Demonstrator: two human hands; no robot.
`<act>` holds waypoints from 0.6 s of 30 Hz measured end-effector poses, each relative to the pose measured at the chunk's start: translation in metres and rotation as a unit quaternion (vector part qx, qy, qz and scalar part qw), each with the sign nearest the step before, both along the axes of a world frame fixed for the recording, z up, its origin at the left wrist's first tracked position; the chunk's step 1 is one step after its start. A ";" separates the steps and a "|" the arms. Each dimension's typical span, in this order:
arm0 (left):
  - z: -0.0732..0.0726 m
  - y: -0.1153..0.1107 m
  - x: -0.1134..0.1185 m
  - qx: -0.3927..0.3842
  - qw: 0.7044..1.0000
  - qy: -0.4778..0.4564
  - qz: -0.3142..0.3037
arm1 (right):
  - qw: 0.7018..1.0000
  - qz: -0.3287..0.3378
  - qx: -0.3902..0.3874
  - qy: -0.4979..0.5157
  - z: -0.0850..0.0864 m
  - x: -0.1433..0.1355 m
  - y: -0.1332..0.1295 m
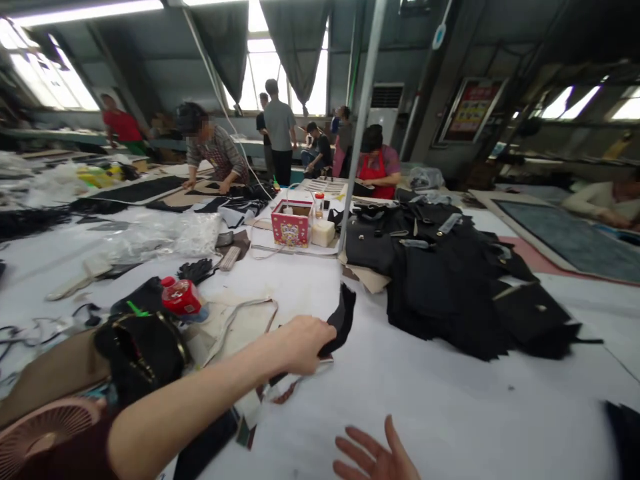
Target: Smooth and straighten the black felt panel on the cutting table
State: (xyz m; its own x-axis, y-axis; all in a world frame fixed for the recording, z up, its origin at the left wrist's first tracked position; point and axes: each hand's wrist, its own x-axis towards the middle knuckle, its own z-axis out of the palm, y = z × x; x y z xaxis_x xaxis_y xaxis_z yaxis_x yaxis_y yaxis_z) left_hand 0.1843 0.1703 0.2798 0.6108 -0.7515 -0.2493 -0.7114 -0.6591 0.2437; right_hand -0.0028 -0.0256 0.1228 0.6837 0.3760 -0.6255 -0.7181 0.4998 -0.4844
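My left hand (306, 343) reaches out over the white table (450, 413), its fingers closed on a black piece of material (344, 320). The piece stands up from the grip, curved, with a dark grey face. Palm up at the bottom edge, my right hand (375, 453) has its fingers spread and holds nothing. Beyond both hands, to the right, lies a large heap of black pieces (440, 287), some with small metal fittings. Pale strips and scraps (250, 327) lie under and left of my left forearm.
A red-capped bottle (183, 297), an open black pouch (143, 350) and a pink fan (50, 430) are on the left. A pink box (291, 223) stands beyond, beside a metal pole (357, 133). Several people work at tables farther back.
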 end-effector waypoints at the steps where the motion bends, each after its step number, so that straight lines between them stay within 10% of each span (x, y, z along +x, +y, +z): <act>1: -0.007 -0.010 -0.027 0.011 0.999 -0.026 -0.045 | 0.995 -0.044 0.083 0.022 -0.005 0.002 -0.006; 6: -0.091 -0.039 -0.159 0.017 0.985 -0.107 -0.135 | 0.945 -0.243 0.213 0.050 -0.045 -0.031 -0.050; 12: -0.203 -0.030 -0.275 0.013 0.992 -0.043 -0.120 | 0.971 -0.159 0.105 0.146 -0.086 -0.112 -0.078; 18: -0.213 -0.009 -0.314 -0.006 0.992 0.125 0.011 | 0.988 -0.013 -0.137 0.070 -0.092 -0.124 -0.085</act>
State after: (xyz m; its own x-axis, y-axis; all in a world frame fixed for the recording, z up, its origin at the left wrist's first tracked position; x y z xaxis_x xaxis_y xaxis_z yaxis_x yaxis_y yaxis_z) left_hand -0.1295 0.1616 0.0672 0.5481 -0.7421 -0.3858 -0.6125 -0.6702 0.4191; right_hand -0.1266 -0.1103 0.0306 0.5908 0.1632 -0.7902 -0.7763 0.3821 -0.5014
